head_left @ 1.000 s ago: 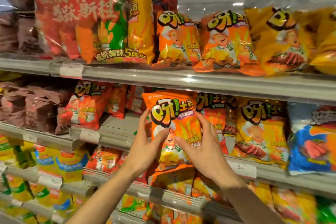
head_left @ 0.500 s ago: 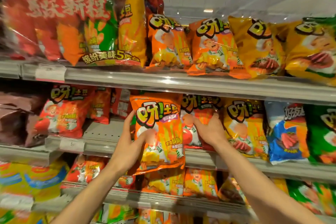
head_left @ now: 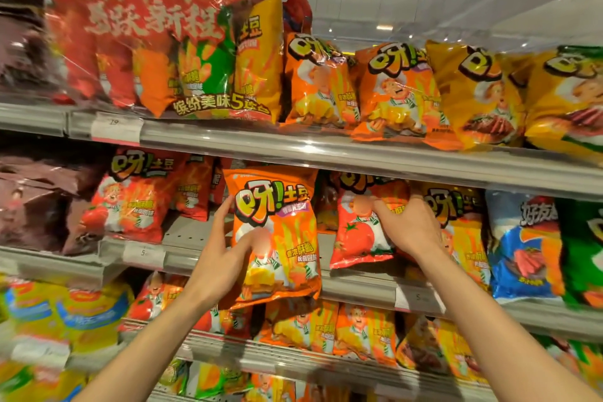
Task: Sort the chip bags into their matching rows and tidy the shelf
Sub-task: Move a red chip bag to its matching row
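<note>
My left hand (head_left: 225, 248) grips an orange chip bag (head_left: 280, 232) by its left edge, holding it upright in front of the middle shelf (head_left: 359, 284). To its right, my right hand (head_left: 409, 227) grips the upper right side of a red tomato chip bag (head_left: 355, 235) standing on that shelf. More red tomato bags (head_left: 130, 199) stand at the shelf's left. A yellow bag (head_left: 463, 232) stands just behind my right hand. On the top shelf (head_left: 326, 153) stand orange bags (head_left: 396, 91) and yellow bags (head_left: 479, 95).
A big red multipack (head_left: 156, 36) fills the top shelf's left. Blue (head_left: 522, 245) and green (head_left: 584, 248) bags stand at the middle shelf's right, brown bags (head_left: 36, 202) at its left. A bare gap (head_left: 192, 232) lies behind the orange bag. Lower shelves hold orange, red and yellow bags.
My right hand left the orange bag and took hold of the red tomato bag. My left hand now holds the orange bag alone. The view shifted up and right.
</note>
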{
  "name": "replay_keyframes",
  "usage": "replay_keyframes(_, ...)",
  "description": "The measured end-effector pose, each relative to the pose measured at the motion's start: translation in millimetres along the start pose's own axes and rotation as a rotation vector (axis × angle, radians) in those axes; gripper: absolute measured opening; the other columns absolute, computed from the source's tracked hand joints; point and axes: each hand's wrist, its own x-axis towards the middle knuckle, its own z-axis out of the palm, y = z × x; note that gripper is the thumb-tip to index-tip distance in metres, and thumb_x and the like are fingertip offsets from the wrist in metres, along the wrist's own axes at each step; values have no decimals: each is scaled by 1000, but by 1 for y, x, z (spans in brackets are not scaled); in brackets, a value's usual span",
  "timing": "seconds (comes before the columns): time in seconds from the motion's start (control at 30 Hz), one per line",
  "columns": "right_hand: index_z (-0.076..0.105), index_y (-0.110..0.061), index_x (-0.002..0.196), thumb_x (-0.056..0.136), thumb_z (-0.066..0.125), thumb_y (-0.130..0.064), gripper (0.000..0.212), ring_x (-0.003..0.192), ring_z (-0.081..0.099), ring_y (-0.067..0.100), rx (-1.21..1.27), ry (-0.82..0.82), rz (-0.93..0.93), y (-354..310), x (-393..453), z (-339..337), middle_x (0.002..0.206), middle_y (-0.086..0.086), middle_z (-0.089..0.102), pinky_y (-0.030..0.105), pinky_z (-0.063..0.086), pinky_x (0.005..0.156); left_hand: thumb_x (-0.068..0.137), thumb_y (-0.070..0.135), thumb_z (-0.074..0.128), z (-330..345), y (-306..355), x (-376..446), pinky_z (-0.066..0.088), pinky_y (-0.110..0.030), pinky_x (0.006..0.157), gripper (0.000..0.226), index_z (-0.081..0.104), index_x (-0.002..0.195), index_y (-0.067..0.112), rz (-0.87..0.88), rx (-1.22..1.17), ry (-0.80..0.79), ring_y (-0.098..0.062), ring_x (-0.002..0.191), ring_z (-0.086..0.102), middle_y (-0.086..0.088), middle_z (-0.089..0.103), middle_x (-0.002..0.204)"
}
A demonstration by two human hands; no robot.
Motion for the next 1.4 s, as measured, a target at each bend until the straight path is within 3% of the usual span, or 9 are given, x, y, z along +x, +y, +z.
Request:
replay_keyframes(0.2,43,-12,144,73,55,-83,101,123,56,34,45,39,-31,43,-30,-27,140,12,56,43,50,92,95,30,67,33,10,15,40,-19,101,72,26,152,42,-4,18,-62,36,103,43,45,41,123)
replay_keyframes(0.37,57,-28,116,71,59,-82,71,102,63,29,63,166,-44,82,-54,-51,108,0,65,41,53,78,98,35,62,80,27,34,22,-22,107,77,16,159,31,47,99,-83,-7,145,28,15,31,157)
replay_keyframes(0.43,57,-27,117,74,64,-74,64,105,61,27,111,173,-38,94,-63,-60,109,-1,62,38,49,77,99,36,59,99,31,40,23,-22,104,77,13,159,27,40,126,-100,-13,147,26,7,30,159)
replay_keyframes(0.57,48,-24,137,59,46,-98,108,122,57,28,120,180,24,118,-74,-70,132,3,60,47,52,94,98,37,60,134,33,51,28,-27,106,79,11,159,30,59,154,-144,-19,145,32,4,34,158)
replay_keyframes(0.8,43,-28,140,70,60,-85,93,117,59,22,157,147,66,131,-79,-73,130,-2,58,45,53,92,104,43,43,172,18,59,43,-39,101,74,0,160,22,1,367,-257,-39,125,56,-18,59,137)
replay_keyframes(0.87,44,-30,137,70,63,-82,87,108,61,20,192,145,65,130,-79,-72,121,-4,60,41,53,86,103,45,45,171,17,58,47,-40,97,78,-1,160,19,46,416,-227,-38,117,61,-21,64,126)
replay_keyframes(1.07,41,-34,136,61,59,-91,96,107,62,16,312,95,56,118,-83,-62,120,-8,60,46,54,92,100,43,53,147,24,23,29,-31,115,64,28,156,23,355,410,-93,-16,141,35,-1,36,153)
replay_keyframes(1.27,47,-37,129,60,64,-82,84,106,63,7,483,9,57,89,-90,-47,117,-15,63,33,50,91,89,65,57,149,39,-19,41,-23,101,73,18,150,60,195,127,-428,18,114,51,40,51,125)
replay_keyframes(1.4,46,-38,127,61,66,-78,79,107,62,4,521,-32,56,86,-94,-43,121,-13,62,30,50,92,76,75,64,162,38,-33,43,-33,83,87,15,147,65,157,-45,-478,-10,83,55,17,54,96)
